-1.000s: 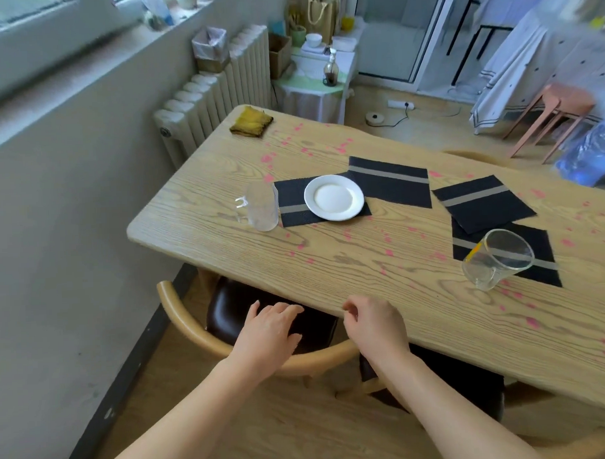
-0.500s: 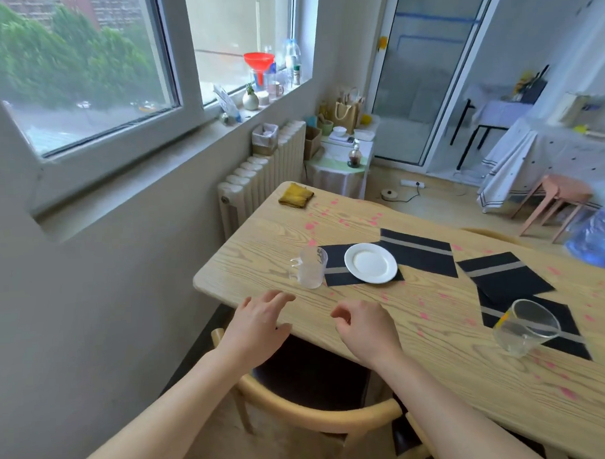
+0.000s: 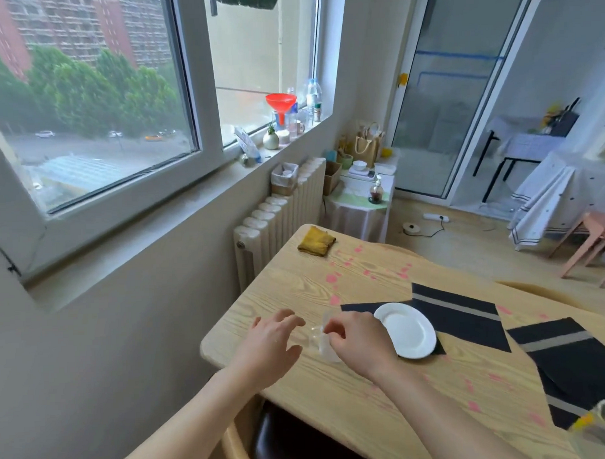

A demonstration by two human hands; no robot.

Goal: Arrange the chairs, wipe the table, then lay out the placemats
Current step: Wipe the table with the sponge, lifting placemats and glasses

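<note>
Clearing the table for wiping seems the step in hand: left of the white plate, the left hand hovers, fingers spread and empty; the right hand pinches the clear cup just beside the plate, which sits on the placemats. Next, the cup needs lifting clear, upright.

On the table, the plate sits on a placemat. From the plate, the cup stands at 9 o'clock, the cloth at 11, a second placemat at 2, and a chair under the table edge at 7.
</note>
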